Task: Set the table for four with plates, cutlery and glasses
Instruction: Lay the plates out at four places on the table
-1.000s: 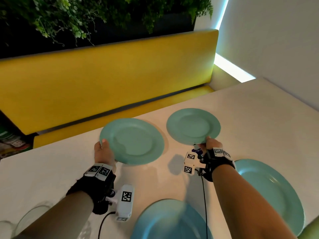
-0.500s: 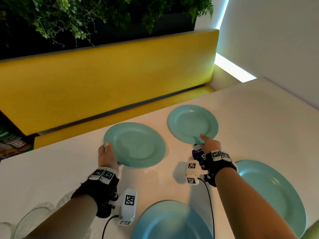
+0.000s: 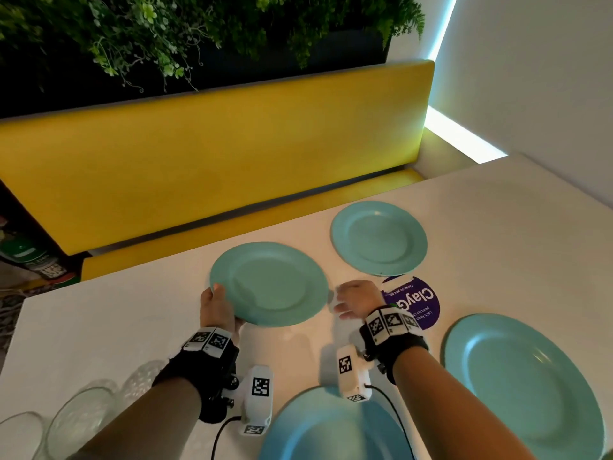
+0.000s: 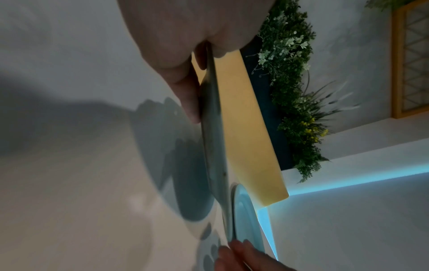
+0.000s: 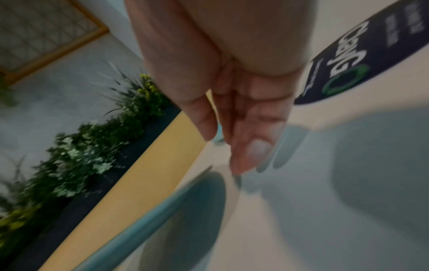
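My left hand (image 3: 217, 307) grips the near-left rim of a teal plate (image 3: 270, 283), held just above the white table (image 3: 99, 323); the left wrist view shows that plate (image 4: 213, 146) edge-on between thumb and fingers. A second small teal plate (image 3: 379, 238) lies flat farther right, with nothing touching it. My right hand (image 3: 355, 298) hovers between the two plates, fingers straight and empty; its fingers (image 5: 253, 135) are blurred in the right wrist view. Two larger teal plates lie near me, one at the front (image 3: 318, 429) and one at the right (image 3: 524, 386).
Clear glasses (image 3: 79, 419) stand at the table's front-left corner. A round purple sticker (image 3: 421, 303) lies on the table beside my right wrist. A yellow bench (image 3: 212, 154) runs along the far edge, with plants above it.
My right hand has let go of the far right plate, which now lies on the table, and has drawn back to the left. My left hand still holds its plate.
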{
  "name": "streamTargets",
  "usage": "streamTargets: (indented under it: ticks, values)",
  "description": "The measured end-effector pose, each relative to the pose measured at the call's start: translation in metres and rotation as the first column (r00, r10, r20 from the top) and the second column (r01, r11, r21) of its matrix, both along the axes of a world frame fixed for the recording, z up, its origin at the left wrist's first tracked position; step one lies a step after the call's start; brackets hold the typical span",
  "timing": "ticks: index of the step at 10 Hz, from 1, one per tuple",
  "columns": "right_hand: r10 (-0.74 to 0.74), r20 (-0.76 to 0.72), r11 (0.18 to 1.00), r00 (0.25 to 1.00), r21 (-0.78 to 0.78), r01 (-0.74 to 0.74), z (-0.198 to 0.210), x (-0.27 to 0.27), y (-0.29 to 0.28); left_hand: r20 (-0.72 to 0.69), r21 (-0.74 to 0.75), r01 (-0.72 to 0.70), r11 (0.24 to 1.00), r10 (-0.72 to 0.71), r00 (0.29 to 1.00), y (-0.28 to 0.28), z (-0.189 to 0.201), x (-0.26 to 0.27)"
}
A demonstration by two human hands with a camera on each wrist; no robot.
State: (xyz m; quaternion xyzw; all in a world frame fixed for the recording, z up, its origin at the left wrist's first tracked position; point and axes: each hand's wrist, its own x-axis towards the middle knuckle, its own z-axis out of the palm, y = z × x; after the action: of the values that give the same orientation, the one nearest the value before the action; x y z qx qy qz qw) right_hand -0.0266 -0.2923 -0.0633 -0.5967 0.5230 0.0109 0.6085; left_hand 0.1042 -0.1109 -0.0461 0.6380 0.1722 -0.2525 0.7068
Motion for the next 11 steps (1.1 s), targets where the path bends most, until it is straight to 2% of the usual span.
streamTargets:
  ticks: [1, 2, 3, 4, 5, 6, 7, 10, 11]
  values:
    - [0.018, 0.043, 0.996, 0.999, 0.083, -0.022, 0.002, 0.014, 0.021, -0.006, 0.022, -0.009, 1.000, 0.010, 1.000, 0.002, -0.005, 0.001]
    - [0.016, 0.057, 0.998, 0.998, 0.067, -0.020, -0.003, 0.022, 0.028, 0.008, 0.087, -0.002, 0.996, 0.002, 1.000, 0.005, -0.017, 0.007]
    - [0.074, 0.045, 0.996, 0.996, 0.048, -0.076, -0.004, 0.028, 0.033, -0.014, 0.171, 0.018, 0.985, -0.016, 1.000, 0.013, -0.030, 0.018]
    - [0.128, 0.044, 0.991, 0.991, 0.037, -0.130, -0.008, 0.034, 0.037, -0.030, 0.369, 0.096, 0.924, -0.091, 0.995, 0.021, -0.045, 0.028]
    - [0.120, 0.037, 0.993, 0.992, -0.019, -0.119, -0.016, 0.039, 0.038, -0.075, 0.441, 0.132, 0.888, -0.110, 0.991, 0.023, -0.051, 0.034]
    - [0.098, 0.054, 0.995, 0.994, -0.034, -0.097, -0.019, 0.045, 0.037, -0.085, 0.482, 0.210, 0.850, -0.193, 0.977, 0.024, -0.053, 0.039]
    - [0.098, 0.058, 0.994, 0.994, -0.056, -0.095, -0.021, 0.049, 0.035, -0.067, 0.605, 0.272, 0.748, -0.293, 0.954, 0.020, -0.049, 0.041]
    - [0.103, 0.065, 0.994, 0.993, -0.031, -0.101, -0.028, 0.055, 0.030, -0.101, 0.747, 0.302, 0.592, -0.348, 0.932, 0.009, -0.040, 0.037]
    - [0.010, 0.087, 1.000, 0.996, 0.021, -0.012, -0.026, 0.054, 0.022, -0.101, 0.781, 0.282, 0.558, -0.333, 0.938, 0.008, -0.038, 0.035]
